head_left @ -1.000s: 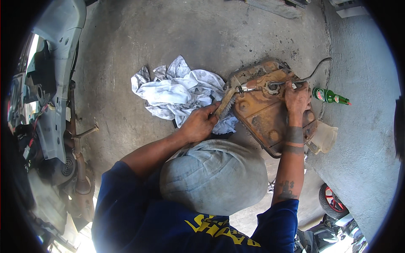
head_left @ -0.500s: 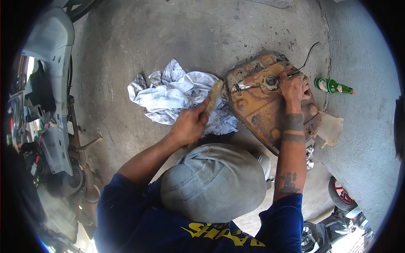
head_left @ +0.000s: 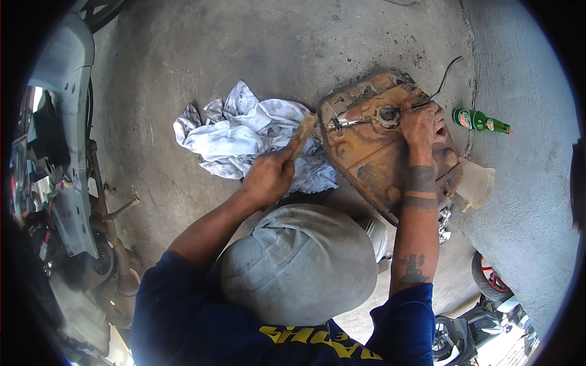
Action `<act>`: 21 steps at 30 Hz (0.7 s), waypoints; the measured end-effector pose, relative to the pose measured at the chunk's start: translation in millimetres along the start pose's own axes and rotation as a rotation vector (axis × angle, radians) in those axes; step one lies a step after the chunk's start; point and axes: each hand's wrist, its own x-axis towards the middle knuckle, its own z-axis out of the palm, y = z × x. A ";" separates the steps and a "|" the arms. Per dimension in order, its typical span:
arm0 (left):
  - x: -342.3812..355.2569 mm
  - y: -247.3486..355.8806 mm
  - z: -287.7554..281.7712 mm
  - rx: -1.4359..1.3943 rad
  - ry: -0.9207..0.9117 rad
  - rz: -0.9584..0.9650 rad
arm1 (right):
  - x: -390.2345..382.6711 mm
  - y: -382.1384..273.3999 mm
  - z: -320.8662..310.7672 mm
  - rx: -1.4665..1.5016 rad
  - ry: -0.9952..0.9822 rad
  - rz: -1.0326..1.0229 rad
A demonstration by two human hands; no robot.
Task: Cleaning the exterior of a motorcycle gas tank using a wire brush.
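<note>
L hand is gripping brush projecting past curled fingers; R hand is clasping rod, fingers bent, over tank.

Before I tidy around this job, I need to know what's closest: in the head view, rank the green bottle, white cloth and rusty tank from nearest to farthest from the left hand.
1. White cloth: right by the left hand, just beyond it.
2. Rusty tank: to the hand's right.
3. Green bottle: farther right, past the tank.
</note>
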 end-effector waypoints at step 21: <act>73.1 12.8 14.9 -0.004 0.081 0.163 | 5.2 7.5 0.6 -0.021 -0.048 0.041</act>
